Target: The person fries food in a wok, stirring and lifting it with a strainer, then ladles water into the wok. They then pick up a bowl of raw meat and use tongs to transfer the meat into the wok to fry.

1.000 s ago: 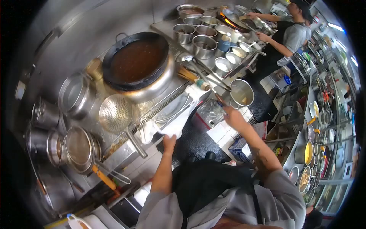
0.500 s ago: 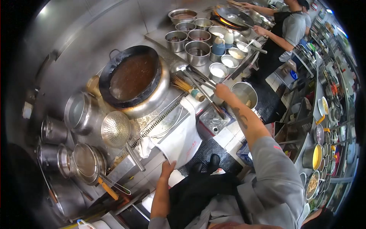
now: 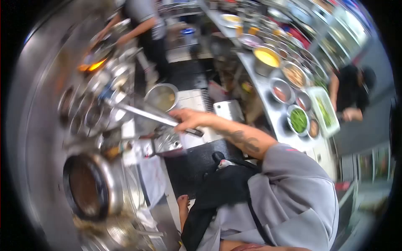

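Note:
My right hand (image 3: 188,120) is wrapped round the handle end of a long metal kitchen tool (image 3: 144,112), stretched out before me. The tool slants up to the left over the stove side, its far end smeared by motion near the small pots. Just beyond the hand is a large steel pot (image 3: 162,90) with something pale inside. My left hand (image 3: 183,201) hangs low beside my apron, fingers curled in and nothing showing in them. Left of it, a white cloth (image 3: 151,175) drapes over the counter edge, apart from the hand.
A dark wok (image 3: 88,186) of brown liquid sits at lower left, a perforated strainer (image 3: 119,234) below it. Flame (image 3: 97,65) burns near a co-worker (image 3: 144,25). On the right, a steel counter (image 3: 268,113) bears several food bowls; another person (image 3: 351,92) stands beyond.
My view has swung to the right, bringing the food counter closer to the middle. My left hand has let go of the white cloth. My right hand still holds the metal tool.

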A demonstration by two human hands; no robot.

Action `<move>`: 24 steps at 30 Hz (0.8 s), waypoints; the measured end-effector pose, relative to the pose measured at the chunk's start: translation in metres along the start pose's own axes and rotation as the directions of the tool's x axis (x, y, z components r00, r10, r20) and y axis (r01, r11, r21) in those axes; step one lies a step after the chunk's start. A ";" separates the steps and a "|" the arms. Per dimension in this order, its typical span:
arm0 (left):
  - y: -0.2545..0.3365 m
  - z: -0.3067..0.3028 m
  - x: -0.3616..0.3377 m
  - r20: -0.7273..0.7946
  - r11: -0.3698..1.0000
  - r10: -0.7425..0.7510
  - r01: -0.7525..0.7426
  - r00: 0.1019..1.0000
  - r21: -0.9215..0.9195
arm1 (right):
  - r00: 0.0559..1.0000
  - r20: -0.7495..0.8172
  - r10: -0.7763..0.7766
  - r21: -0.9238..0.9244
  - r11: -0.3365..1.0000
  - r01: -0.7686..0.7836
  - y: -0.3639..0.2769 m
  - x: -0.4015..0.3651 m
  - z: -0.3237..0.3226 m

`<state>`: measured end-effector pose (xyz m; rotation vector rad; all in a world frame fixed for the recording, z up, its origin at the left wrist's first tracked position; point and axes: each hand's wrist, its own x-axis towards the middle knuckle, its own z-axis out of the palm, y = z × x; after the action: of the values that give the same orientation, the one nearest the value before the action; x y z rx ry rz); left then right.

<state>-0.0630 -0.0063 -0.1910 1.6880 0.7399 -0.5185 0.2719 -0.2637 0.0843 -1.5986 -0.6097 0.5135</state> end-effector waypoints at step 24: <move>0.422 0.507 -0.005 0.636 0.903 0.392 -0.411 0.664 -0.128 | 0.262 -0.965 -0.002 -0.224 0.525 -0.821 -0.092 -0.545 -0.136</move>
<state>0.2560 -0.5573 -0.0171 1.4817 -0.1631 -0.7395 -0.0621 -0.7146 0.1798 -2.5294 0.7322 -0.3629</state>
